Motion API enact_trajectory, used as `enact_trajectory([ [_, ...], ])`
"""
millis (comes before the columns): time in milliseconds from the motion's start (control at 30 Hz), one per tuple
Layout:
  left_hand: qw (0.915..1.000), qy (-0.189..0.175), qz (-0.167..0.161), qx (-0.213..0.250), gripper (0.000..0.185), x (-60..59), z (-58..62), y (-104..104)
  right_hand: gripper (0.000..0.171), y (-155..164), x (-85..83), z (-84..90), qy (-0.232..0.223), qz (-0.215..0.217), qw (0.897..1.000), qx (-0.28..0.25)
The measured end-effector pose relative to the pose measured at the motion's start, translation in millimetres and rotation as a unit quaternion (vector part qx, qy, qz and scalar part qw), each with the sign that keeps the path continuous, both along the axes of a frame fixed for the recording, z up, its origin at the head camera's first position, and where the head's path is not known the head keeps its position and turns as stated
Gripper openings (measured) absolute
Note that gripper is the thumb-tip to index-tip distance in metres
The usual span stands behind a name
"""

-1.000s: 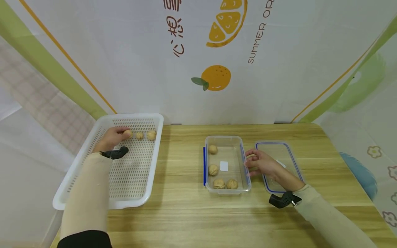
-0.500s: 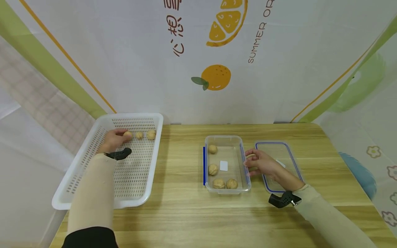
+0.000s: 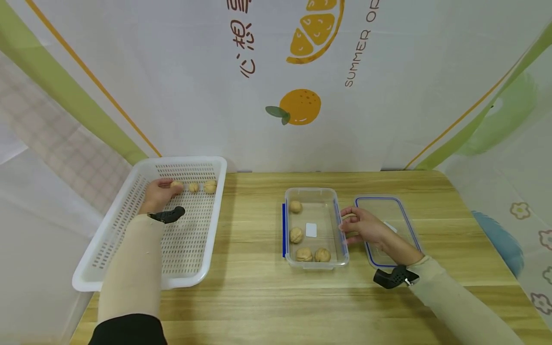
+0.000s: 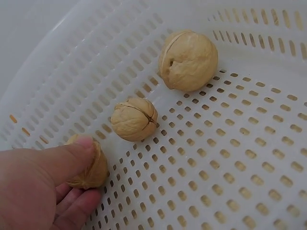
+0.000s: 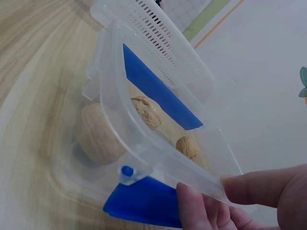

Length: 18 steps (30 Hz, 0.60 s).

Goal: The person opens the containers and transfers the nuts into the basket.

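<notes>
Near the back of the white plastic basket (image 3: 211,239), my left hand (image 3: 157,195) pinches a walnut (image 4: 98,168) between thumb and fingers. The left wrist view shows a small walnut (image 4: 135,120) beside it and a larger walnut (image 4: 189,61) farther along the basket wall. With my right hand (image 3: 364,226) I grip the right rim of a clear plastic container (image 3: 316,192), thumb at the rim and fingers outside by a blue clip (image 5: 144,201). Several walnuts lie inside it, such as one walnut (image 3: 295,235) by the left wall and another walnut (image 3: 322,255) at the front.
Right of the container lies its clear lid (image 3: 379,211) with a blue seal, partly under my right forearm. Basket and container both stand on a wooden table (image 3: 254,297). A printed curtain (image 3: 194,96) hangs behind the table's back edge.
My left hand has moved slightly right and its thumb and fingers have closed around the walnut at the back of the basket. The right hand stays on the container.
</notes>
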<state>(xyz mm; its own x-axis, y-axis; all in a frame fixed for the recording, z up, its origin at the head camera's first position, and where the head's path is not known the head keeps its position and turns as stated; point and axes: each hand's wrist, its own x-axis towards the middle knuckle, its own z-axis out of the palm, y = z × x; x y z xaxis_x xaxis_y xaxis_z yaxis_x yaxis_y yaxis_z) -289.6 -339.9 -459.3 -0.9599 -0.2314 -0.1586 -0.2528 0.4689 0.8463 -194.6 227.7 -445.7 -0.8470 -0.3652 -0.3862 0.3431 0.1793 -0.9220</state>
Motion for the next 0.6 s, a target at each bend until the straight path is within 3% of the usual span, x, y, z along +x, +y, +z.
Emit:
enact_trajectory([
  [400, 0.9999, -0.008, 0.011, -0.004, 0.058, -5.8, -3.4, -1.3, 0.044, -0.4, -0.1, -1.6, -0.001, -0.006, 1.000, 0.005],
  [600, 0.9999, -0.008, 0.001, 0.007, 0.060, -3.6, 2.4, 1.2, 0.045, -0.7, 0.6, -0.3, 0.001, -0.004, 1.000, 0.006],
])
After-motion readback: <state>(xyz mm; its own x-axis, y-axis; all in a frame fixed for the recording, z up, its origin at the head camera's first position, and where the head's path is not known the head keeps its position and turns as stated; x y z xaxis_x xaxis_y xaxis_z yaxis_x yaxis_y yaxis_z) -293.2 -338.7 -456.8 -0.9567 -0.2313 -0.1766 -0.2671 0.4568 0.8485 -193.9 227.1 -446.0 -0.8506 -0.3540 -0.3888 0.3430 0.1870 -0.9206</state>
